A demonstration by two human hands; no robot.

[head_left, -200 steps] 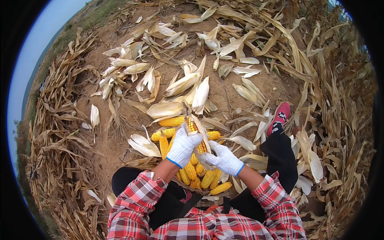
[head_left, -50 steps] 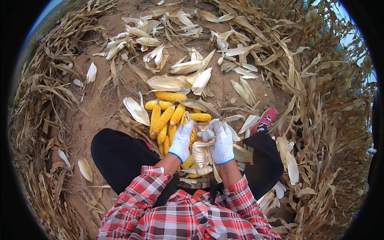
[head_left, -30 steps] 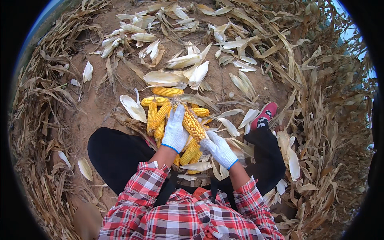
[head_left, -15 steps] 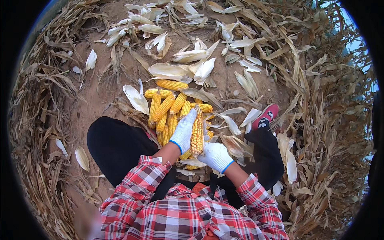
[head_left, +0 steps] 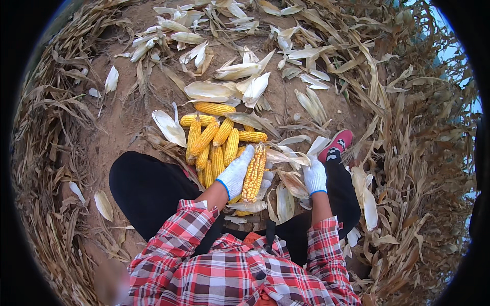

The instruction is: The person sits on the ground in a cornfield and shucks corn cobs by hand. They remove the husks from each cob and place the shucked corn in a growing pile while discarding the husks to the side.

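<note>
My left hand (head_left: 238,172), in a white knit glove with a blue cuff, is closed around a husked ear of corn (head_left: 253,176) with yellow kernels. It holds the ear upright in front of my body. To the right, my right hand (head_left: 314,176), gloved the same way, is closed at the end of a pale strip of corn husk (head_left: 288,157) that stretches toward the ear. Its fingertips are partly hidden. Under and beyond my left hand lies a pile of bare yellow corn ears (head_left: 205,138).
Loose dry husks (head_left: 209,91) are strewn over the brown soil (head_left: 122,122) ahead. Dry stalks and leaves (head_left: 413,168) are heaped along both sides. My bent legs in black trousers (head_left: 150,191) frame the pile, and a red shoe (head_left: 337,144) is at the right.
My right hand has left the base of the ear and moved right, with a strip of husk now at its fingers. My left hand still holds the ear.
</note>
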